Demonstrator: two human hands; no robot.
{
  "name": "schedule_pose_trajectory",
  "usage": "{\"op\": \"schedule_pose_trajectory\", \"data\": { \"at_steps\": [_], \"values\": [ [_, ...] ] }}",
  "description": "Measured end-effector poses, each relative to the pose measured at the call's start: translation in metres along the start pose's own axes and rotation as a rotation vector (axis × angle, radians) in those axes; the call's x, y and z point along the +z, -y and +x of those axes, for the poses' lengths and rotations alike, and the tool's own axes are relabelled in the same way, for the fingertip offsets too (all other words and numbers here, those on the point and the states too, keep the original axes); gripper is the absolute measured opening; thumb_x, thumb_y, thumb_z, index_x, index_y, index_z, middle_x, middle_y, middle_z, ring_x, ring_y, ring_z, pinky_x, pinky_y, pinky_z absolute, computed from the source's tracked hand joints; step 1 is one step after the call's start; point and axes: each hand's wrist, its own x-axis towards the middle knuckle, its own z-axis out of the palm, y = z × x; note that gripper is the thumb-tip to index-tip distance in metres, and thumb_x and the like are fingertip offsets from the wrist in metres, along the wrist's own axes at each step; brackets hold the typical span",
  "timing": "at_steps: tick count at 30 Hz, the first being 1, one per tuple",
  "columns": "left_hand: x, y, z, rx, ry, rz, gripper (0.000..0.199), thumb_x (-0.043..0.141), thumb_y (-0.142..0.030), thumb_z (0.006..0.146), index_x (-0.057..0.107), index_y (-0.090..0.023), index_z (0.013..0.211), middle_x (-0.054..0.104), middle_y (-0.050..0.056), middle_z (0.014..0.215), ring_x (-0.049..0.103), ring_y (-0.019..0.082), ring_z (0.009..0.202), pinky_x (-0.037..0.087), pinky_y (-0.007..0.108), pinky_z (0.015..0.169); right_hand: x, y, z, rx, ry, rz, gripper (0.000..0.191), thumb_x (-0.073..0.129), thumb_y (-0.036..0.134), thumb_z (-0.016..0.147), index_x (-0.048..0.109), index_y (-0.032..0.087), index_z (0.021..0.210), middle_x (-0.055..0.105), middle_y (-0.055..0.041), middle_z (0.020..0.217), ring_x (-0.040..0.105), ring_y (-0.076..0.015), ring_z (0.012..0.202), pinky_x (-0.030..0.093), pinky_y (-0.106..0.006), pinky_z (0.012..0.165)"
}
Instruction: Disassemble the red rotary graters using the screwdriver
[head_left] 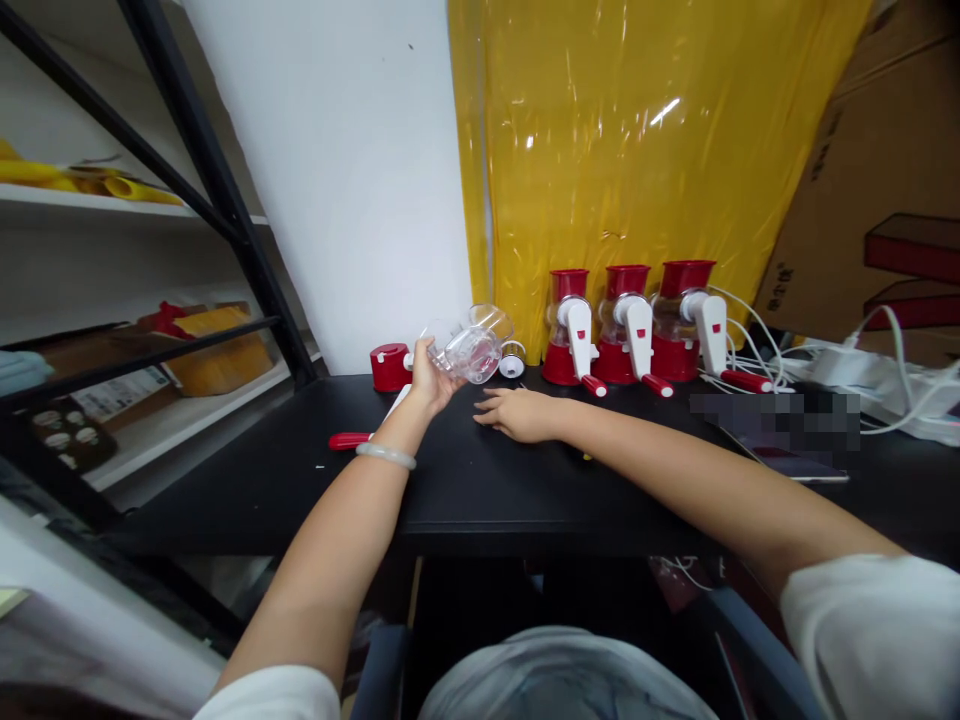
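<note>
Transparent plastic grinder housing (472, 352), rounded, with a flared open end, held tilted above the black tabletop (465, 500). Resting on the tabletop: short red cylindrical plastic part (390, 370); white crank arm with a red grip (349, 440), lying flat, partly hidden; small round white-and-clear part (512, 364), just beside the housing in view.

So the black tabletop (487, 500) is leaving decent room to pass between the forearms (341, 540). The clear plastic body (472, 352) in the left hand (432, 384) is kinda blocking the back middle, and three red-and-white grinders (639, 335) are crowding the back right.
</note>
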Motion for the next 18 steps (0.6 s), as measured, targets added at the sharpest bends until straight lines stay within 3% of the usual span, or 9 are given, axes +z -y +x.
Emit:
{"op": "schedule_pose_trajectory", "data": {
  "at_steps": [3,8,14,16,18],
  "values": [
    [-0.001,-0.001,0.000,0.037,-0.040,-0.007,0.041,0.048,-0.049,0.095,0.065,-0.018,0.115,0.074,0.006,0.077,0.073,0.022,0.068,0.059,0.030,0.060,-0.003,-0.007,0.004,0.000,0.045,-0.044,0.047,0.048,0.018,0.101,0.065,0.024,0.145,0.052,-0.0101,0.159,0.038,-0.0372,0.154,0.048,-0.053,0.114],
    [0.004,-0.004,-0.004,0.057,-0.079,0.000,0.034,0.046,-0.044,0.095,0.063,-0.017,0.107,0.069,0.004,0.069,0.068,0.019,0.056,0.054,0.026,0.049,-0.005,-0.024,-0.011,0.040,0.036,-0.110,0.040,0.058,0.020,0.097,0.074,0.027,0.133,0.056,-0.0109,0.156,0.041,-0.0355,0.153,0.048,-0.049,0.114],
    [0.006,-0.004,-0.006,0.056,-0.107,0.035,0.030,0.048,-0.044,0.094,0.062,-0.018,0.099,0.066,0.003,0.064,0.065,0.018,0.051,0.053,0.026,0.047,-0.025,-0.039,-0.040,0.134,-0.054,0.044,0.039,0.052,0.023,0.101,0.071,0.012,0.134,0.068,-0.0179,0.139,0.065,-0.0269,0.129,0.046,-0.035,0.111],
    [0.005,-0.003,-0.004,0.062,-0.112,0.040,0.029,0.050,-0.043,0.093,0.062,-0.018,0.101,0.067,0.003,0.066,0.066,0.018,0.052,0.055,0.027,0.050,-0.031,-0.032,-0.055,0.269,-0.075,0.054,0.036,0.051,0.030,0.102,0.073,0.013,0.125,0.072,-0.0174,0.127,0.069,-0.0279,0.119,0.050,-0.035,0.103],
    [0.004,-0.002,-0.002,0.078,-0.130,0.036,0.028,0.052,-0.043,0.093,0.062,-0.019,0.104,0.067,0.003,0.068,0.065,0.017,0.052,0.056,0.028,0.053,-0.031,-0.021,-0.069,0.527,-0.070,0.058,0.042,0.051,0.046,0.100,0.070,0.012,0.117,0.074,-0.0193,0.115,0.073,-0.0327,0.107,0.055,-0.039,0.088]
  ]
}}
